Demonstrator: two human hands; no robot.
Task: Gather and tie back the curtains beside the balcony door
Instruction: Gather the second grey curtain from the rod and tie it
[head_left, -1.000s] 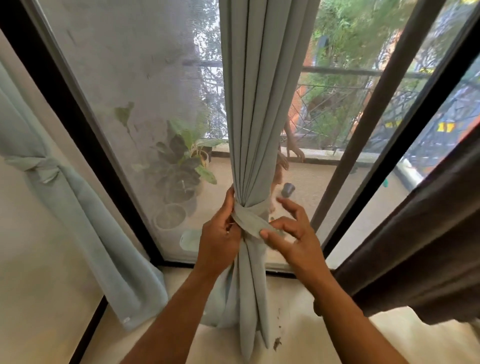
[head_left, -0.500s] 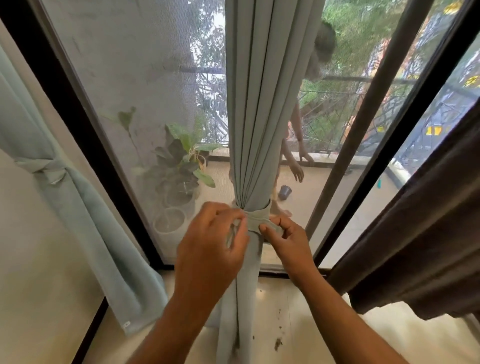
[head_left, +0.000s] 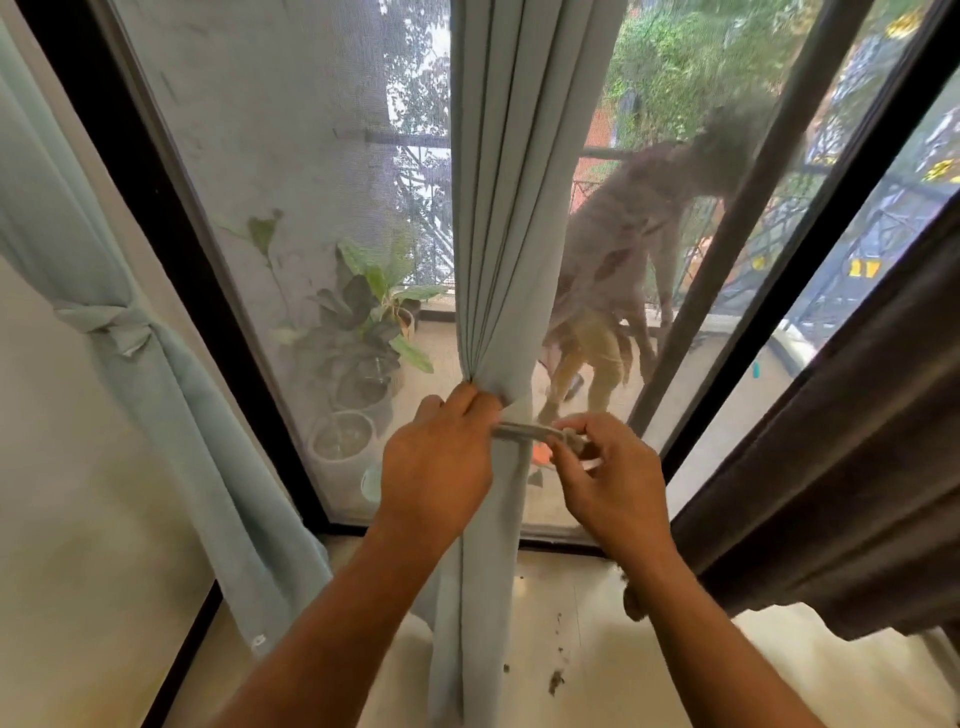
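Pale curtain at left wall (head_left: 171, 395): tied; centre curtain (head_left: 498, 218) before balcony door: gathered, left hand (head_left: 436, 462) gripping bunch, right hand (head_left: 608, 483) pinching tie-back strip (head_left: 524, 430), knot unfinished; dark curtain (head_left: 841, 467): loose.

I could read almost nothing from where I stood. Only some yellow marks (head_left: 863, 268) showed on the railing beyond the glass, seemingly "2V", too blurred for me to be sure.
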